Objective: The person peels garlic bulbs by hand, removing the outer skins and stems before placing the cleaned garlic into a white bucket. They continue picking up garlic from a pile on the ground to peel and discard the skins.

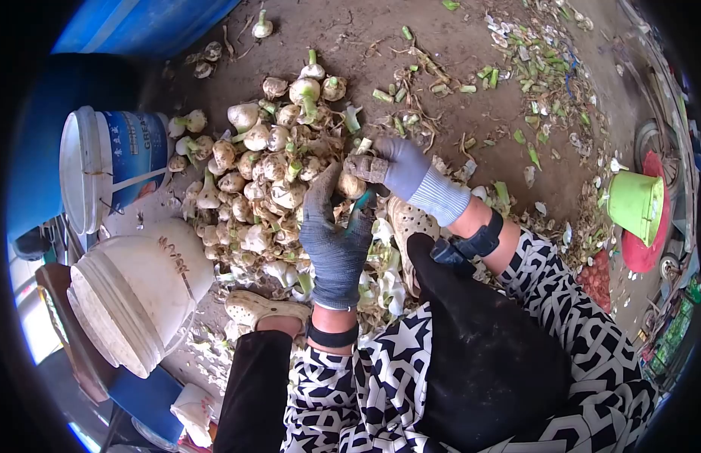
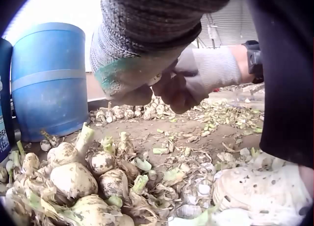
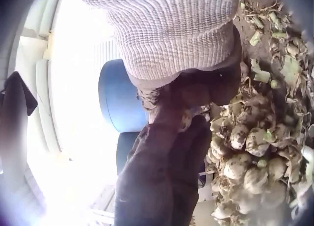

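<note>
A garlic bulb (image 1: 352, 186) with a short cut stalk is between my two gloved hands, over the right side of a heap of garlic bulbs (image 1: 267, 162). My left hand (image 1: 334, 240), in a dark grey knit glove, grips the bulb from below. In a paler glove with dirty fingertips, my right hand (image 1: 402, 167) curls its fingers at the bulb's upper side. The right wrist view shows both gloves meeting around the bulb, which they largely hide. From the left wrist view, my left hand (image 2: 142, 54) is raised above the heap.
Two white buckets (image 1: 128, 291) (image 1: 86, 170) stand left of the heap, near a blue barrel (image 2: 49, 81). Cut stalks and skins (image 1: 543, 90) litter the ground. A lime-green bucket (image 1: 635, 205) is at the right. My clogs (image 1: 264, 308) flank peeled skins (image 1: 388, 283).
</note>
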`<action>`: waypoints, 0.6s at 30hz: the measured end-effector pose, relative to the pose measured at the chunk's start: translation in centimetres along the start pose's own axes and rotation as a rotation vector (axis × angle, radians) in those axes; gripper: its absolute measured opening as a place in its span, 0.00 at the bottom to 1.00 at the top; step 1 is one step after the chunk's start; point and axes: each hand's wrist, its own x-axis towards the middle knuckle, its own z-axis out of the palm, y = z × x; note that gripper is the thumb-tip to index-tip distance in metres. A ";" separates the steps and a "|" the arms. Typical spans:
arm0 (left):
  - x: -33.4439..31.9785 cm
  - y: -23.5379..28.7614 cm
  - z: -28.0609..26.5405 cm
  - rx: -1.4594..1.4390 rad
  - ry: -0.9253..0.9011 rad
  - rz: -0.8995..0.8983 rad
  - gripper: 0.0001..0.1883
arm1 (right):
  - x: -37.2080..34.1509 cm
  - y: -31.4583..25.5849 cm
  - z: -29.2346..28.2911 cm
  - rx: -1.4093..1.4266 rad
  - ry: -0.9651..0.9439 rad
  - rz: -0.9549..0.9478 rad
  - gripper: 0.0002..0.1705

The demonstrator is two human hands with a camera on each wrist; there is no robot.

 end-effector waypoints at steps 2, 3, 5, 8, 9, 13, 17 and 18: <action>-0.3 -0.3 -0.3 -0.065 0.045 0.023 0.28 | -0.1 0.2 0.2 0.026 -0.032 -0.009 0.08; -0.4 -0.4 -0.4 -0.065 0.051 0.019 0.28 | -0.1 0.3 0.2 0.050 -0.061 -0.021 0.09; -0.4 0.0 -0.7 -0.455 0.059 -0.206 0.26 | -0.2 -0.3 -0.1 0.015 -0.094 -0.019 0.10; 0.0 0.5 -1.9 -0.651 0.004 -0.308 0.26 | -0.5 -0.9 0.0 0.001 -0.104 0.147 0.07; 0.2 0.6 -2.1 -0.720 -0.057 -0.374 0.26 | -0.6 -0.9 -0.2 0.003 -0.099 0.148 0.07; 0.4 1.4 -1.3 -1.069 0.120 -0.712 0.22 | -1.6 -2.3 -0.8 -0.034 -0.244 0.194 0.10; 1.0 -0.1 -2.8 0.034 -0.118 -0.135 0.27 | -2.2 -2.2 -1.4 0.300 -0.551 0.311 0.10; 1.1 -0.2 -2.9 0.565 -0.155 0.171 0.29 | -2.4 -1.7 -1.1 0.350 -0.560 0.331 0.09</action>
